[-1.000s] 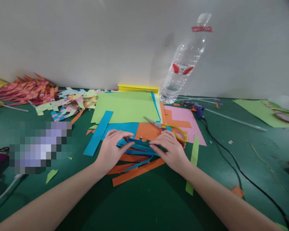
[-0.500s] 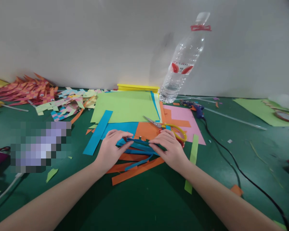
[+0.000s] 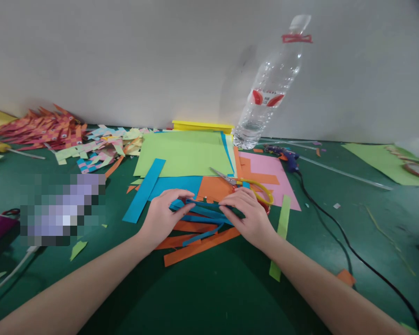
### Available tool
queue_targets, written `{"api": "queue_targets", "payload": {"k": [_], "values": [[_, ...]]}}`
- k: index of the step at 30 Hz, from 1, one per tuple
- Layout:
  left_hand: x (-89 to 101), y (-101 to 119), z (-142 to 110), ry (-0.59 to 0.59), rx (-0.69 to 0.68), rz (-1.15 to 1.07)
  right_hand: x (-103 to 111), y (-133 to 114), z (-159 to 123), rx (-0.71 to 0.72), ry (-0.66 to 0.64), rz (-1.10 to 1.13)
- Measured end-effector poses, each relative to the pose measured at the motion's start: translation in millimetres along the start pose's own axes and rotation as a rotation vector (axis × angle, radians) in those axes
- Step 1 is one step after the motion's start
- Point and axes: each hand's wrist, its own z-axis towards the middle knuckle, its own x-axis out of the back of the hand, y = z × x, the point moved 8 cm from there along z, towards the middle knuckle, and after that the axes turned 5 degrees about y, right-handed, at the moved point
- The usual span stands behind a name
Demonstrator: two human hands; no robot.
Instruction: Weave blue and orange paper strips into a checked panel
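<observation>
A narrow blue paper strip (image 3: 206,204) stretches between my two hands. My left hand (image 3: 163,211) pinches its left end between thumb and fingers, and my right hand (image 3: 246,211) pinches the right end. Below the strip lie more blue paper strips (image 3: 209,221) and several orange paper strips (image 3: 199,249), overlapping in a loose heap. Scissors (image 3: 258,184) with yellow and red handles rest just beyond my right hand, partly hidden by it. A wider blue strip (image 3: 144,190) lies beyond my left hand, across the edge of a green paper stack (image 3: 183,153).
A tilted plastic bottle (image 3: 265,93) stands against the wall. To the right are a glue gun (image 3: 289,160) with a black cord and a green strip (image 3: 282,232). On the left lie a blurred-out device (image 3: 63,209) on a cable, paper scraps (image 3: 101,144) and folded orange-red paper pieces (image 3: 49,128).
Both hands keep their pinch on the blue strip and hardly move. The whole view has shifted slightly, so things appear a little further right.
</observation>
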Motion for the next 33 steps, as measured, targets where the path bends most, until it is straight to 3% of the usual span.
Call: {"api": "queue_targets", "payload": {"k": [18,33], "values": [[-1.3,-12.2,-0.2,-0.024,0.063,0.024,-1.5,3.8,-4.4,-0.028,0.01,-0.043],[-1.8,-17.5,1.1,-0.043,0.114,-0.051,-1.3,20.7,-6.9,-0.176,0.014,-0.027]]}}
